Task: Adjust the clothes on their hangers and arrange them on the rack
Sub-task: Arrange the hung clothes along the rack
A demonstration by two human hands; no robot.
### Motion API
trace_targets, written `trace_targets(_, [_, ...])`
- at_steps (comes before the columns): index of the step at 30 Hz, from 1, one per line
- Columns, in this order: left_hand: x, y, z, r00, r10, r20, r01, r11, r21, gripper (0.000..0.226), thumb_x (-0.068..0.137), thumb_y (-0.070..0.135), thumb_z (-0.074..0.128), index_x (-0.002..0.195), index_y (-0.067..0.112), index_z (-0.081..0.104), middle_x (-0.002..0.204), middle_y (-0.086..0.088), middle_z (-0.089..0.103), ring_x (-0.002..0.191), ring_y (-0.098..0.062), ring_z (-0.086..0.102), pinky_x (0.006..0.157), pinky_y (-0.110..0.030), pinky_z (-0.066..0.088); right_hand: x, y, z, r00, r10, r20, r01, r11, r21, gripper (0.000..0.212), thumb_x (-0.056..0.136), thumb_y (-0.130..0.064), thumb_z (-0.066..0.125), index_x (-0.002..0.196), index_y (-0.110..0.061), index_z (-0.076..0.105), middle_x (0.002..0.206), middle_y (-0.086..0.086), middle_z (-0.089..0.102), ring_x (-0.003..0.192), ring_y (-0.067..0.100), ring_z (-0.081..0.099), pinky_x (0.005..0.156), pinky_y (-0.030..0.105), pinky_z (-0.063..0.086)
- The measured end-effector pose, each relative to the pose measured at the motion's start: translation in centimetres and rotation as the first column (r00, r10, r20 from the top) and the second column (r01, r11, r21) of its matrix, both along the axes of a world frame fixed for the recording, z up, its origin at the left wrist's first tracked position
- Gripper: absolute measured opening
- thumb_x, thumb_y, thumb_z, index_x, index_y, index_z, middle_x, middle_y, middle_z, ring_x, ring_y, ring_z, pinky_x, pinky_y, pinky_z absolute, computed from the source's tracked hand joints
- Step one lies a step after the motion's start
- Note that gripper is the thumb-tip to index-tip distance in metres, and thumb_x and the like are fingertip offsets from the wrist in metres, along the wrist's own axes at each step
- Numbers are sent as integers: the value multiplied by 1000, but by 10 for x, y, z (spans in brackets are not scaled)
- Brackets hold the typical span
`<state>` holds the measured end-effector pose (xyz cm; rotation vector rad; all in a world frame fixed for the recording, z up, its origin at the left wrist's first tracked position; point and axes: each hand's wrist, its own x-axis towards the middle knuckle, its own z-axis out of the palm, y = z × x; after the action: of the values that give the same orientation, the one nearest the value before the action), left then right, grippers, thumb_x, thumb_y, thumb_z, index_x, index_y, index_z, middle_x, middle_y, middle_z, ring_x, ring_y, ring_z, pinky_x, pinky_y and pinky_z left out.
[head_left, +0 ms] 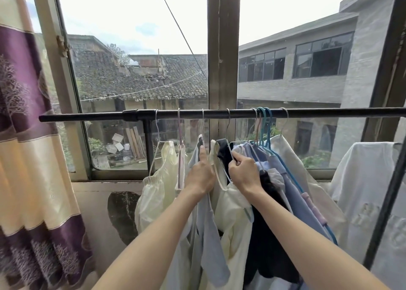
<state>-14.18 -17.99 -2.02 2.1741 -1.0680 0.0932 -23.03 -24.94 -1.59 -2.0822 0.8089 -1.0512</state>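
A black rack bar (189, 114) runs across the window with several hangers on it. A pale yellow blouse (158, 190) hangs at the left on a wire hanger. My left hand (201, 175) grips the shoulder of a light blue garment (208, 234), its forefinger pointing up along the hanger's neck. My right hand (243, 171) pinches the wire hanger (228, 140) that carries a cream top (232, 212) and a dark garment (269, 234). Blue and lilac clothes (292, 193) bunch on teal hangers to the right.
A white T-shirt (369, 190) hangs at the far right behind a slanted black rack post (386, 204). A purple and cream curtain (28, 135) fills the left side. The window frame's post (223, 47) stands behind the bar, with the wall and sill below it.
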Motion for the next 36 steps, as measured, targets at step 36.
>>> trace_targets(36, [-62,-43,7,988,-90,-124,83,994,-65,65,90,7,26,147,7,-5,106,-20,63,96,-36,58,89,-50,46,-90,-65,9,878,-353,-323,232,905,-356,45,92,-19,40,137,-28,43,122,18,60,112,37,54,94,44,43])
